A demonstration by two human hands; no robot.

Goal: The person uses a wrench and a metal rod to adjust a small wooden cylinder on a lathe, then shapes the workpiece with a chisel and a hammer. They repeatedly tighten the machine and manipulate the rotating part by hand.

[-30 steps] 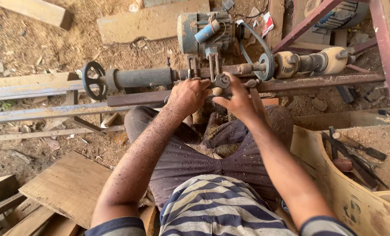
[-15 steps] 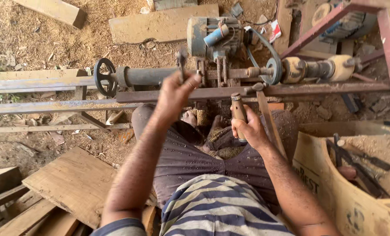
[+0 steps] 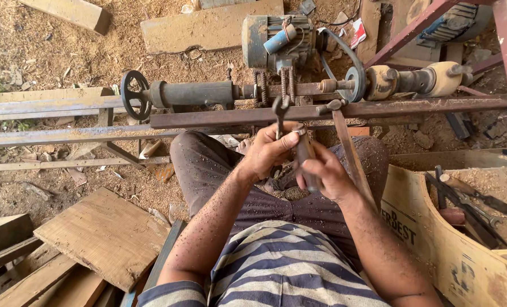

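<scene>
Over my lap, just before the long rusty iron lathe bed, my left hand pinches a dark open-ended steel spanner upright between thumb and fingers. Beside it, my right hand wraps its fingers tight around a short brown wooden handle.

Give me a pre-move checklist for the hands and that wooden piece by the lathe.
1. Left hand grips the wrench: ok.
2. Right hand holds the dark wooden piece: ok.
3. Both hands off the belt: ok.
4. Motor stopped: cannot tell.
5. Wooden piece mounted on the lathe rail: not ok, it is held above the lap.
6. Handwheel unobstructed: ok.
</scene>
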